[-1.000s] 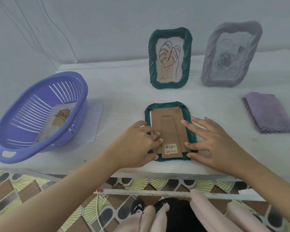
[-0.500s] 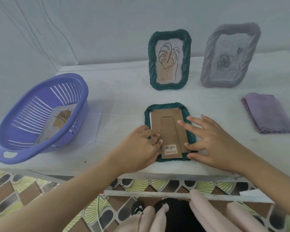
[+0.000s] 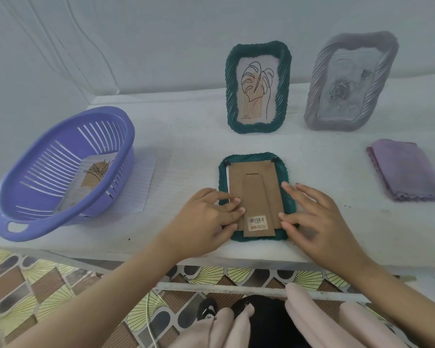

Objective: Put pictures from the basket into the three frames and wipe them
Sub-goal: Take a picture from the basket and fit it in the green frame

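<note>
Table [image 3: 199,146]: I work at near edge. Green frame [image 3: 251,156] face down between fingers, backing board [image 3: 251,189] up. Right hand [image 3: 319,222] splayed flat on rim, steadying. Left hand [image 3: 204,219] fingertips bent onto board edge, likely seating it; pinch or press, cannot tell.

Bare left hand [image 3: 206,222], bare right hand [image 3: 319,222], uncovered forearms [image 3: 98,292], pale pink garment [image 3: 309,315] in soft folds over the lap

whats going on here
A person works on a green picture frame lying face down on the white table, its cardboard backing up. The left hand has bent fingers at the backing's left edge; the right hand rests with spread fingers along the right edge. Another green frame stands upright behind.
</note>
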Demonstrator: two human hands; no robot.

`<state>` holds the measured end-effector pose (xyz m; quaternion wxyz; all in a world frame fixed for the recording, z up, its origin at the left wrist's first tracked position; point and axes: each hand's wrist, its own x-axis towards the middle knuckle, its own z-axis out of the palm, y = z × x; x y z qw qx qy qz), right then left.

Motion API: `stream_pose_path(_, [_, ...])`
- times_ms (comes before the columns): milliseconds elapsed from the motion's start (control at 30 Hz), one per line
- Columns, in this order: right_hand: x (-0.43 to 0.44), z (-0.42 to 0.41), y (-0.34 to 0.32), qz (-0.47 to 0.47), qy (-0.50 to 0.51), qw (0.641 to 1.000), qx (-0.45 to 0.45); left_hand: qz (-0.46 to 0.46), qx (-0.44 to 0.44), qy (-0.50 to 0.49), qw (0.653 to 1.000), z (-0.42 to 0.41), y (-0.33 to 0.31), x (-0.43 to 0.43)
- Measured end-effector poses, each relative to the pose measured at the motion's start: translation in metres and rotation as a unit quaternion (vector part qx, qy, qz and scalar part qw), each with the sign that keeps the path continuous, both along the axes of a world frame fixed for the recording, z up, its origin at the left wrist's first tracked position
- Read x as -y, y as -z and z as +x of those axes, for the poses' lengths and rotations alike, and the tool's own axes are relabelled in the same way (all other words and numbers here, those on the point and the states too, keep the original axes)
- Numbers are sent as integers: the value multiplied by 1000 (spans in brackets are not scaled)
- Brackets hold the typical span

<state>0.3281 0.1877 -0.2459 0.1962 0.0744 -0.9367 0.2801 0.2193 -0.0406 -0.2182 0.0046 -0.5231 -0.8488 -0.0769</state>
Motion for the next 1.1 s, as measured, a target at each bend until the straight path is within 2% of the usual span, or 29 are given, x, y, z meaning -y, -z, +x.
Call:
stream_pose_path(100, [-10, 3, -1, -91, 31, 991, 91, 41, 59, -38, 997, 0, 5, 5])
stream_pose_path(167, [-15, 3, 1, -97, 32, 987, 120, 61, 83, -52, 993, 0, 7, 6])
stream_pose_path(400, [-6, 2, 0, -132, 61, 983, 111, 96, 110, -70, 987, 5, 13, 4])
stream_pose_path(567, [1, 7, -6, -137, 92, 978, 129, 130, 200, -108, 965, 8, 14, 3])
stream_pose_path(700, [9, 12, -9, -122, 123, 976, 129, 169, 276, -154, 934, 17, 4, -4])
stream_pose_path(800, [18, 10, -14, -160, 137, 969, 127, 129, 224, -148, 955, 24, -2, -12])
stream_pose_path(933, [22, 1, -21, -310, 175, 925, 129, 90, 128, -169, 973, 22, -8, -22])
stream_pose_path(1000, [22, -4, -29, -400, 175, 892, 119, 95, 148, -191, 966, 19, -16, -27])
stream_pose_path(1100, [23, -8, -46, -538, 135, 827, 87, 153, 219, -227, 937, 12, -30, -34])
